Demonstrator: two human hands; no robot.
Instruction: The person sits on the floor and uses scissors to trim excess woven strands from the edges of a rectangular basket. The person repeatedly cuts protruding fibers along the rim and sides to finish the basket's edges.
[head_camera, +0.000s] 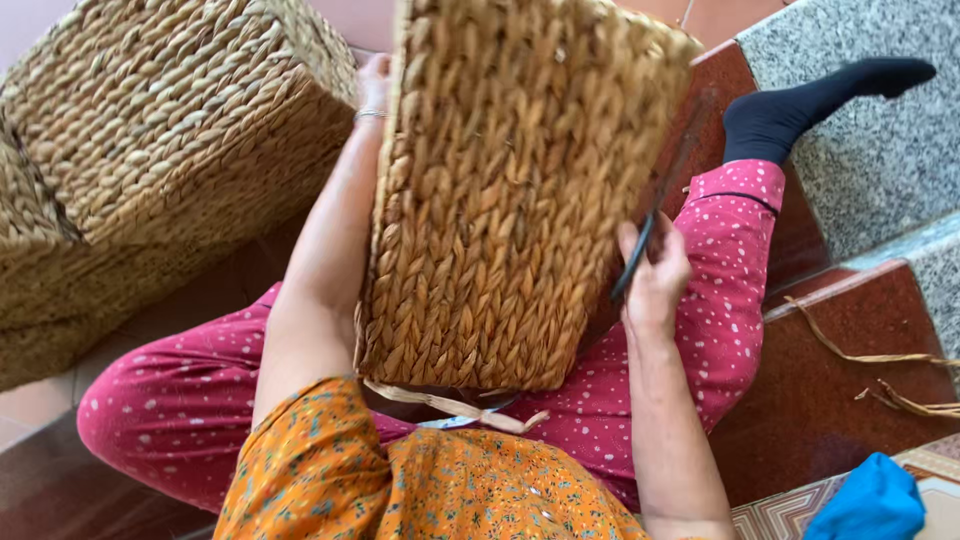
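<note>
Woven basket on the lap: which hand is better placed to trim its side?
Likely the right hand: it already grips dark scissors against the woven basket edge. The left hand is on the far side, steadying the basket.

Red tiled floor (850, 390), granite steps (880, 140)

You have no packages, signs or screens in view. One possible label: a small pale paper tag (455, 421), at 6 o'clock from the woven straw basket (510, 190), lies against your lap beneath its lower edge, partly hidden by a loose straw strip (450, 405).
</note>
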